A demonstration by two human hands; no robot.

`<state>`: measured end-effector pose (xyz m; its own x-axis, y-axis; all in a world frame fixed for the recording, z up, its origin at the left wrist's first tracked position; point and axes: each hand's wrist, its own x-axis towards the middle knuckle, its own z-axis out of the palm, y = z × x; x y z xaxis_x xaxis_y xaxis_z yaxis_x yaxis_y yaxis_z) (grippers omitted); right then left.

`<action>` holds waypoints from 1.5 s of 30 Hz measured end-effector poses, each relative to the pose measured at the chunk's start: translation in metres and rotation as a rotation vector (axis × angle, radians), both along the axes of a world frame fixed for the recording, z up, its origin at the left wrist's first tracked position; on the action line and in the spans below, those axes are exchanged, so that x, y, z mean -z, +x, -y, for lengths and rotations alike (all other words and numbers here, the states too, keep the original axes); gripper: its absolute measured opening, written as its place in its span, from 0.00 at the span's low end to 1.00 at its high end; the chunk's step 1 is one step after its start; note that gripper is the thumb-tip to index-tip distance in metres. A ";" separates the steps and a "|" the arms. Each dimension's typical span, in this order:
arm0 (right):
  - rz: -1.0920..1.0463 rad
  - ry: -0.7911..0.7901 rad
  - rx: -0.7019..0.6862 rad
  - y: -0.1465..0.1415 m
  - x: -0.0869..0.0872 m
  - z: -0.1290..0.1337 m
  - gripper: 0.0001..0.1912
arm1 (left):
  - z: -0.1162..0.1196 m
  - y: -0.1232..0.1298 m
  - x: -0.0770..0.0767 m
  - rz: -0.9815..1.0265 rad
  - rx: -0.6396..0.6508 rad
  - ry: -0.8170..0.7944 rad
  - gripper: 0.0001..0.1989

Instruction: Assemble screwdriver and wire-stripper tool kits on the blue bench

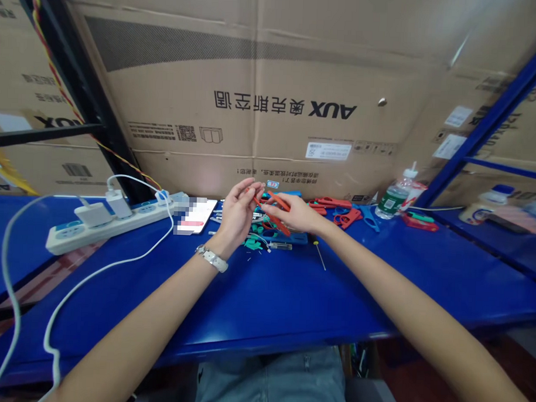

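Left hand (237, 214): raised above the bench (269, 295), fingers closed on the near end of an orange tool (276, 216); a watch (212, 258) is worn at the wrist.
Right hand (294, 213): fingers closed round the tool's other end, so the piece is steadied from both sides.
Orange tool: held in the air between both hands, just above the parts pile, close enough for fine work to be seen.
Parts pile (260, 239): green and teal pieces kept directly under the hands, within easy reach.
Red tools (338, 210): laid aside to the right, beside a bottle (395, 196).
Power strip (113, 219): set left, cables led off the edge.
Phone (195, 216): lying near the left hand.
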<state>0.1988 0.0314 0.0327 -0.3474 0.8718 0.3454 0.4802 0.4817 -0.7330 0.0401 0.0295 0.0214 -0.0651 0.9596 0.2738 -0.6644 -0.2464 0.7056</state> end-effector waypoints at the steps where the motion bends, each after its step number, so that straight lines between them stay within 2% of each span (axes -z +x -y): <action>1: 0.028 0.017 0.025 -0.002 0.003 0.004 0.20 | 0.002 0.004 -0.001 0.006 0.012 -0.003 0.09; 3: 0.016 0.013 0.028 -0.003 0.008 0.010 0.20 | 0.008 0.015 -0.003 0.003 0.034 -0.012 0.09; 7: -0.028 -0.032 -0.017 0.011 0.011 0.017 0.12 | 0.017 0.040 -0.004 -0.061 0.086 0.009 0.05; 11: 0.106 0.027 0.100 0.049 0.010 0.025 0.06 | 0.020 0.054 -0.009 -0.267 0.176 0.073 0.05; 14: 0.205 0.075 0.153 0.084 0.010 0.025 0.06 | 0.015 0.065 -0.012 -0.460 0.184 0.132 0.05; 18: 0.387 0.078 0.151 0.121 0.009 0.010 0.08 | -0.002 0.091 -0.009 -0.694 0.173 0.213 0.07; 22: 0.777 0.058 0.342 0.143 0.005 -0.015 0.13 | -0.033 0.123 0.003 -0.890 0.168 0.251 0.06; 26: 0.847 0.073 0.473 0.159 0.007 -0.036 0.19 | -0.064 0.150 0.013 -1.080 0.017 0.280 0.04; 30: 0.848 0.051 0.554 0.174 0.018 -0.041 0.21 | -0.079 0.165 0.020 -1.223 0.029 0.320 0.06; 34: 0.814 0.021 0.542 0.183 0.028 -0.036 0.22 | -0.080 0.154 0.017 -1.299 0.003 0.402 0.07; 38: 0.698 0.061 0.536 0.177 0.030 -0.035 0.21 | -0.071 0.115 0.010 -1.346 -0.116 0.512 0.08; 41: 0.609 0.156 0.415 0.156 0.029 -0.033 0.19 | -0.055 0.075 0.010 -1.346 -0.157 0.527 0.07; 45: 0.542 0.270 0.175 0.107 0.028 -0.013 0.14 | -0.024 0.020 0.017 -1.404 -0.194 0.558 0.08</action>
